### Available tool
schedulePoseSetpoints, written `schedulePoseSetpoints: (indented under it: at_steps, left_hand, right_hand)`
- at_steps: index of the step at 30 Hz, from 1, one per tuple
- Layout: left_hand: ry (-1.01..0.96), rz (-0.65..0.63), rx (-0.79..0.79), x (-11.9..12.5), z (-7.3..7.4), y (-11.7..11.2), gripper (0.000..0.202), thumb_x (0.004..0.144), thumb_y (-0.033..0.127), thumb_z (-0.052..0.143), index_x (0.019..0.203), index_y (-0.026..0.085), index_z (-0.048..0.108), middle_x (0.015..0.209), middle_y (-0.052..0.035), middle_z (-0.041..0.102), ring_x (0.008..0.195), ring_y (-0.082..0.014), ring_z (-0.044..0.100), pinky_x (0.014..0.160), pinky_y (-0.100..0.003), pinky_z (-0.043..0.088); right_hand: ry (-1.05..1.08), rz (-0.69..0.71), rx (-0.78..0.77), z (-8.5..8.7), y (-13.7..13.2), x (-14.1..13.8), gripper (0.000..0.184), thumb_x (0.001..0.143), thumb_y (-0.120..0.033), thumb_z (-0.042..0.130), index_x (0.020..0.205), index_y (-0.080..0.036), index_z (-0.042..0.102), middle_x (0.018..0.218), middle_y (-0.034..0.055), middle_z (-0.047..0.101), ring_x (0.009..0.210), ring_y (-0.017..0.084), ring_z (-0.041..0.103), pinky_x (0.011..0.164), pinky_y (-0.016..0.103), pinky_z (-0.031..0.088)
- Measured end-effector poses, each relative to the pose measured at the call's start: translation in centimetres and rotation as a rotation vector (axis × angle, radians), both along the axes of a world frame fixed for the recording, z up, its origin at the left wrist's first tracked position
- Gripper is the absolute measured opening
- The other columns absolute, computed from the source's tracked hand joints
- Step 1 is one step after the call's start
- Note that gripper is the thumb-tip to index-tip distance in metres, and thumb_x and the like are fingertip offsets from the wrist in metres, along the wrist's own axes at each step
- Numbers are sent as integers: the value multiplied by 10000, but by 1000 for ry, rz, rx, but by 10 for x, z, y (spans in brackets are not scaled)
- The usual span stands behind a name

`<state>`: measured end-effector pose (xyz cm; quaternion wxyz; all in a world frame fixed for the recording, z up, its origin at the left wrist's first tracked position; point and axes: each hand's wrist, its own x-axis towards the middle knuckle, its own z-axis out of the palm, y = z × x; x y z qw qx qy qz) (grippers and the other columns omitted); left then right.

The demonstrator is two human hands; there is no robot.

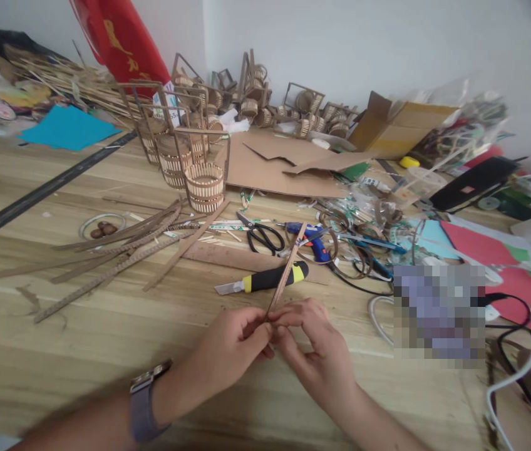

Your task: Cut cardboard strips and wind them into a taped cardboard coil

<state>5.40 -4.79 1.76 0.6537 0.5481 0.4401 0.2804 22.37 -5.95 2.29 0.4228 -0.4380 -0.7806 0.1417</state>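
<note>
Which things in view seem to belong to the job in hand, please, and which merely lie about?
Probably the job:
- brown strip, in left hand and right hand
- utility knife, scissors, glue gun nearby
- slatted baskets

Probably just lying about:
- blue sheet
- red bag
- cardboard box

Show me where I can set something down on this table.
Bare table: left, between the brown strips and the watch; right, between the right forearm and the white cable. It's crowded beyond the fingers, with the knife, scissors and glue gun.
</note>
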Motion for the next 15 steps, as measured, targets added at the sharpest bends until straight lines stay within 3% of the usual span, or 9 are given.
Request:
schedulePoseSetpoints:
  at_steps: [7,15]
  left_hand:
    - [-21,29,-14,1,2,1,283,891,397,504,734,177,588,687,-16,641,652,-174,648,609,-260,516]
    - [-25,29,35,1,1,-2,276,902,367,506,769,160,630,681,-37,669,652,-184,666,608,-263,517]
  right_hand:
    - [-146,13,130,-6,-2,1,153,903,-150,628,1030,-237,621,962,38,766,918,219,675,859,407,464]
    - [-98,-24,162,-4,-4,-3,162,917,-94,583,984,-240,600,877,10,763,829,186,693,805,369,435]
